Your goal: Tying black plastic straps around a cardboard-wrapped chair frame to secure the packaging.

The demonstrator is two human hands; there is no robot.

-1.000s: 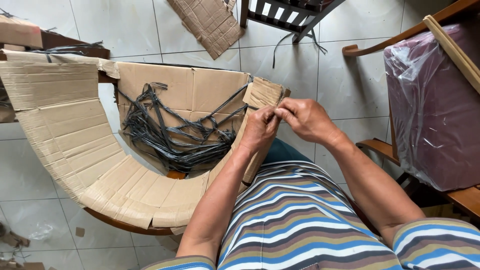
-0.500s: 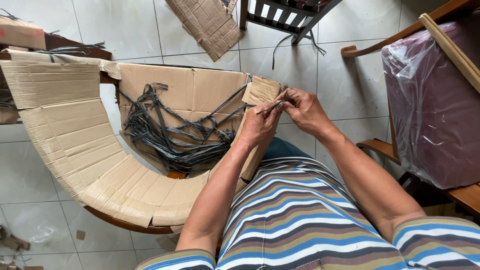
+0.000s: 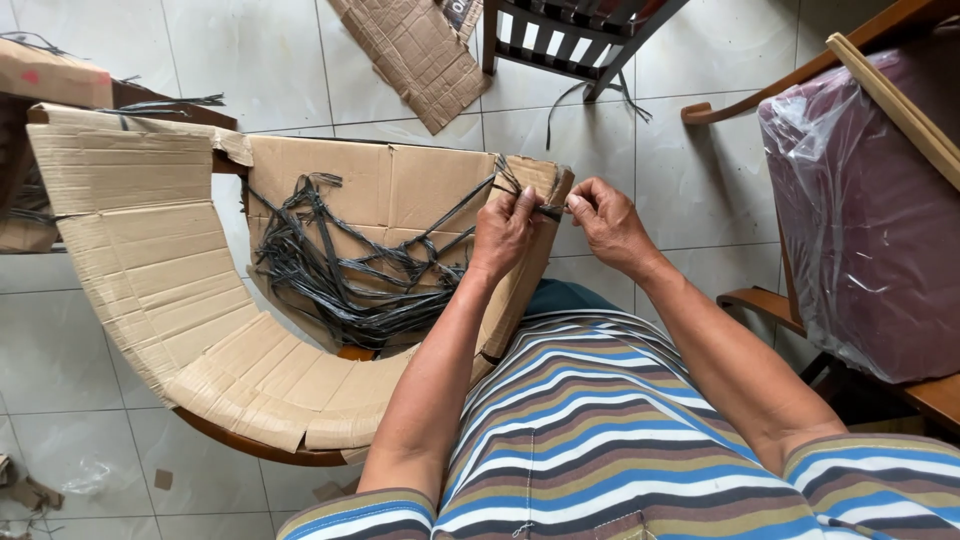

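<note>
Your left hand [image 3: 505, 232] and right hand [image 3: 605, 222] both pinch a dark plastic strap [image 3: 550, 210] (tangled bundle [image 3: 345, 270] alongside) at the cardboard-wrapped chair's [image 3: 150, 260] edge.

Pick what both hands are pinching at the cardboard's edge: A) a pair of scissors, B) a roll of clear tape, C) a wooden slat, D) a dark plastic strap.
D: the left hand and right hand pinch a thin dark strap that runs from the tangle lying on the cardboard.
</note>
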